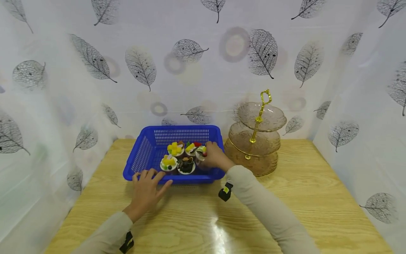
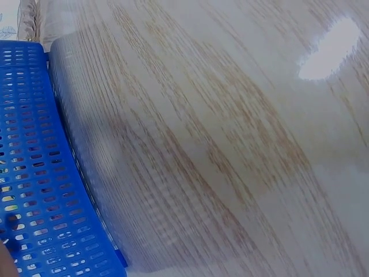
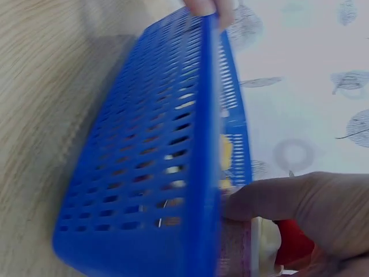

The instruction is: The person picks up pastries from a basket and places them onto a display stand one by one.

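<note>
A blue plastic basket (image 1: 144,176) holds several dessert cups, among them one with yellow cubes (image 1: 173,148) and one with a dark topping (image 1: 186,165). At the basket's right end, my right hand (image 1: 215,157) grips another dessert cup (image 1: 199,163); the right wrist view shows the thumb against this cup's side (image 3: 236,248), with a red topping beside it. My left hand (image 1: 146,190) is at the front rim with fingers spread over it. In the right wrist view, that rim runs between the left hand's fingers (image 3: 225,11) and thumb.
A three-tier stand (image 1: 253,139) of tinted, gold-edged plates with a gold handle is right of the basket, close to my right forearm. Both stand on a wood-grain table (image 1: 177,225). A leaf-patterned curtain (image 1: 203,84) surrounds the table at the back and sides.
</note>
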Tool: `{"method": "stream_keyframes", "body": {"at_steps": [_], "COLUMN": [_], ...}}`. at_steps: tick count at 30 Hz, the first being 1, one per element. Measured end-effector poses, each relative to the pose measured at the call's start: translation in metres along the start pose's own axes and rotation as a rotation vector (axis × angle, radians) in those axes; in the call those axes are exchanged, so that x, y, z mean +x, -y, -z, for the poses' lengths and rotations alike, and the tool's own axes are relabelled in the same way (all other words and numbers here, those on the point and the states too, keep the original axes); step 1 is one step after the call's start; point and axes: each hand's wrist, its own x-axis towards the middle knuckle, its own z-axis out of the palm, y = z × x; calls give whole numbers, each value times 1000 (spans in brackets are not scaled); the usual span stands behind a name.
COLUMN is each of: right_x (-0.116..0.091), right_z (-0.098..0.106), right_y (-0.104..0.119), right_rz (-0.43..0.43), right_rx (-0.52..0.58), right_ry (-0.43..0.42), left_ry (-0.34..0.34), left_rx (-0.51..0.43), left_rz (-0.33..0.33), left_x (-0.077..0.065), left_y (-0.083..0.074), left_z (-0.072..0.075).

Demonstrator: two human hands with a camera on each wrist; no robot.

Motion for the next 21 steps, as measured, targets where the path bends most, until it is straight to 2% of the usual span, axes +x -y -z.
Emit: {"method": "stream_keyframes", "body": {"at_steps": [4, 9, 16, 21], "right_x": [-5, -17, -33, -44], "right_z": [10, 27, 47, 57], "right_y": [-2, -5, -19, -30], "right_rz": [35, 30, 34, 28], "right_rx": [96, 224, 572, 639], "right_ry": [5, 6, -32, -103], "left_ry": [12, 17, -19, -36], "left_rx": [1, -1, -21, -44], "left_rz": [7, 13, 5, 22], "left_x": [-1, -2, 0, 0], "left_y": [-1, -2, -1, -1], "left_z": [0, 0, -1, -3]}}
